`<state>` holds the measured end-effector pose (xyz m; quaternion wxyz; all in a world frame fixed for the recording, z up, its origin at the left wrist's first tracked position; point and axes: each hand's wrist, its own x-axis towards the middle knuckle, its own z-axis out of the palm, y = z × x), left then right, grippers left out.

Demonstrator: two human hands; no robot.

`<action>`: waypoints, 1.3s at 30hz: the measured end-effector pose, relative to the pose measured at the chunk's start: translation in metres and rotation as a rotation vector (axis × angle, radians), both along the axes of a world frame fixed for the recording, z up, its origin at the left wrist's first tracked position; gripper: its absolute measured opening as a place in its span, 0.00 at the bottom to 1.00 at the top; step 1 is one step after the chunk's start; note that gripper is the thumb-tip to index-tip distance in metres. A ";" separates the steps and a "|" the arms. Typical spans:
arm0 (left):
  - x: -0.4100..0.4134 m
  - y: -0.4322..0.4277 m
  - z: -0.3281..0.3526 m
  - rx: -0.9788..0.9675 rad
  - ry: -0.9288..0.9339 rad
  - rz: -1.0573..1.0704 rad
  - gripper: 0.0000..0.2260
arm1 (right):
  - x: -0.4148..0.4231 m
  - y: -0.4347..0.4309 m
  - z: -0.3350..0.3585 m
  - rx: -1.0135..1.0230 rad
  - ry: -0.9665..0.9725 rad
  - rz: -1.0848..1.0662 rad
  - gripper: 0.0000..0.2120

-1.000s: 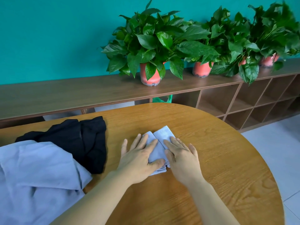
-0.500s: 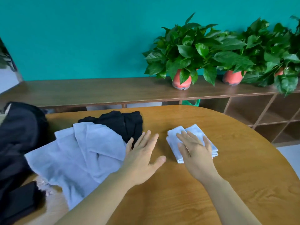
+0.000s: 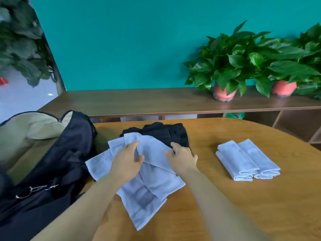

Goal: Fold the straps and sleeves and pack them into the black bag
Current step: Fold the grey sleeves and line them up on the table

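Change vs 0.5 s ago: my right hand (image 3: 182, 158) has left the folded pale blue cloth bundle (image 3: 246, 161), where it lay flat. My left hand (image 3: 126, 162) no longer hovers open above the tabletop. Both hands are now on the crumpled pale blue cloth piece (image 3: 156, 181). The view has swung left, so more of the open black fabric bag (image 3: 57, 162) shows.

Hands: left, fingers curled over a raised fold, thumb pinching it. Right, fingers curled on the cloth's far right edge, gripping it where it overlaps the dark black garment (image 3: 166, 132).

Task thing: the crumpled piece lies under and between my 2 hands, unfolded, in several overlapping layers, 1 corner trailing toward me. The bundle lies flat, well to the right of my right hand and apart from it: 2 folded stacks side by side, touching, layered edges toward me. The bag sits left of my left hand, against the cloth's left edge, mouth open, beige lining (image 3: 26, 131) showing, a metal ring clip (image 3: 29, 191) on its near side. Everything rests on the round wooden table (image 3: 243, 206).
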<state>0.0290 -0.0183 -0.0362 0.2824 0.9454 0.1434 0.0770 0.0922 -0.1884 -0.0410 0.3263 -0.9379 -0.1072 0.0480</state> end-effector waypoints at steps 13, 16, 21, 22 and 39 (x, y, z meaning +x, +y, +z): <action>0.012 -0.008 0.037 -0.483 -0.361 -0.041 0.13 | 0.008 0.008 0.040 0.606 0.123 -0.097 0.17; -0.004 -0.014 0.064 -0.430 -0.465 -0.119 0.15 | 0.000 -0.006 0.065 0.750 0.081 -0.090 0.18; -0.034 -0.032 0.103 -0.317 -0.573 -0.269 0.16 | -0.032 -0.040 0.113 0.738 -0.096 -0.058 0.19; -0.041 -0.037 0.107 -0.298 -0.570 -0.279 0.16 | -0.040 -0.047 0.119 0.719 -0.121 -0.055 0.19; -0.092 -0.131 0.034 -0.259 -0.077 -0.280 0.22 | -0.107 -0.141 0.049 0.304 0.003 -0.173 0.20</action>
